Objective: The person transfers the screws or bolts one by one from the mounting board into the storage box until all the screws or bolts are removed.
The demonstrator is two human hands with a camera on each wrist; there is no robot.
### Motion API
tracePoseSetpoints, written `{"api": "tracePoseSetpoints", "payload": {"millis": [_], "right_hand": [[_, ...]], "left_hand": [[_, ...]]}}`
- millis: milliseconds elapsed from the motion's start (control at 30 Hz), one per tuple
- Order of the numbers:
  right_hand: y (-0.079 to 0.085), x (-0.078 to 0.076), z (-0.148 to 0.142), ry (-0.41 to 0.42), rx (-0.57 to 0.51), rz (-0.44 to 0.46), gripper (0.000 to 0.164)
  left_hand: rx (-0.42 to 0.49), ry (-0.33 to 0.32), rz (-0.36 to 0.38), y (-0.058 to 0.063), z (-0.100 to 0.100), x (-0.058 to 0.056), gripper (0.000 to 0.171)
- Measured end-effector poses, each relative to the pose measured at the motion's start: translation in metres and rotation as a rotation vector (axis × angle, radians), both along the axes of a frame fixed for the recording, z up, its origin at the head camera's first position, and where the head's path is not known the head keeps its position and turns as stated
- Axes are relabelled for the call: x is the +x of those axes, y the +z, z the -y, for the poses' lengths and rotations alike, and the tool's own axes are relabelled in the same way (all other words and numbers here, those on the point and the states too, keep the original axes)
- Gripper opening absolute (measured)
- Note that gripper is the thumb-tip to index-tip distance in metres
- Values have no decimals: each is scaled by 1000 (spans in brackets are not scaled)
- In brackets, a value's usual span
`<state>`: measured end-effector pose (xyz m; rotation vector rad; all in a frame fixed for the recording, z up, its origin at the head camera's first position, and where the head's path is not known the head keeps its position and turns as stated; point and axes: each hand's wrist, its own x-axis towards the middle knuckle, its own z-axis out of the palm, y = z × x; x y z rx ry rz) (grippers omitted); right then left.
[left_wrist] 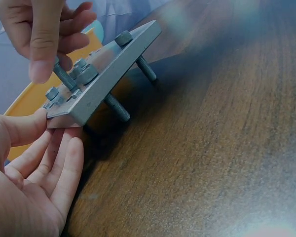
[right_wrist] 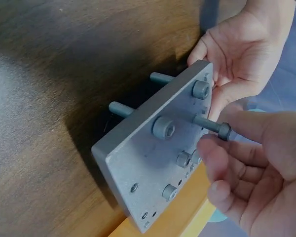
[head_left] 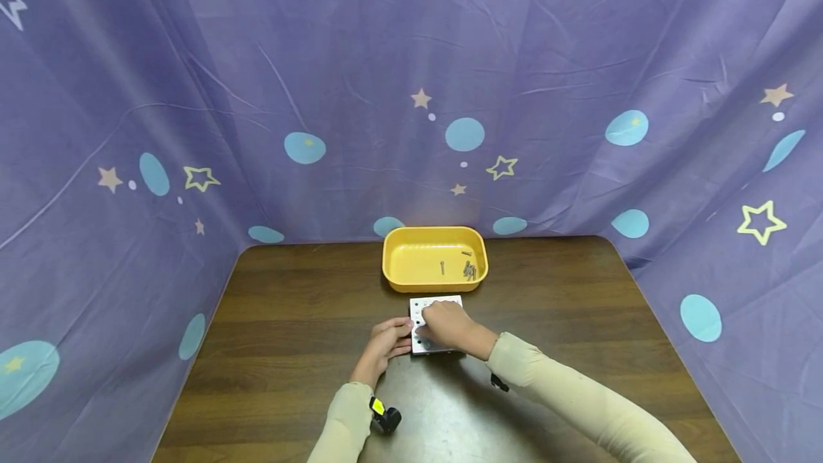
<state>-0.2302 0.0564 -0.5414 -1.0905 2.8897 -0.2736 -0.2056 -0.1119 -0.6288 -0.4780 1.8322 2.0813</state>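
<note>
A flat metal plate (right_wrist: 133, 163) with several holes is raised off the tabletop on the screw shanks that stick out beneath it. My left hand (head_left: 384, 343) grips one end, thumb on the upper face and fingers underneath. Over the plate, my right hand (head_left: 450, 326) pinches the head of a socket-head screw (right_wrist: 209, 124), whose threaded shank stands in a hole near the left hand's end. Other socket-head screws (right_wrist: 164, 128) of different sizes sit in the plate around it. In the head view the right hand covers much of the plate.
Behind the plate is a yellow tray (head_left: 389, 252) with several loose screws (head_left: 470, 272), mostly at its right side. The brown wooden table (head_left: 289, 349) is bordered by purple patterned curtains (head_left: 360, 120) at the back and sides.
</note>
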Motion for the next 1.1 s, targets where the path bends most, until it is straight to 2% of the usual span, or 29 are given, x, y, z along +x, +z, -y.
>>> {"api": "tracePoseSetpoints", "payload": {"millis": [133,233,300,400,533,633,833,967,1100], "right_hand": [[0,0,0,46,-6,-19,22],[-1,-2,0,103,-14,4,16],[-2,-3,-1,111,-10,23,14],[-4,-4,-1,75,4,52,7],[-4,-4,-1,-12,16,53,25],[-5,-3,0,-34,7,39,31],[-5,-3,0,61,1,4,18],[-3,-4,0,124,-15,43,15],[-5,-4,-1,111,-36,82,9]], "left_hand": [[-3,-1,-1,1,0,1,40],[-6,7,1,1,0,1,39],[-7,13,1,2,0,0,38],[-9,17,7,2,0,0,37],[-14,12,10,1,-1,1,36],[-15,9,4,1,-1,1,36],[-12,10,11,-1,-1,0,36],[-9,13,9,0,-1,0,34],[-14,14,9,2,-1,1,34]]}}
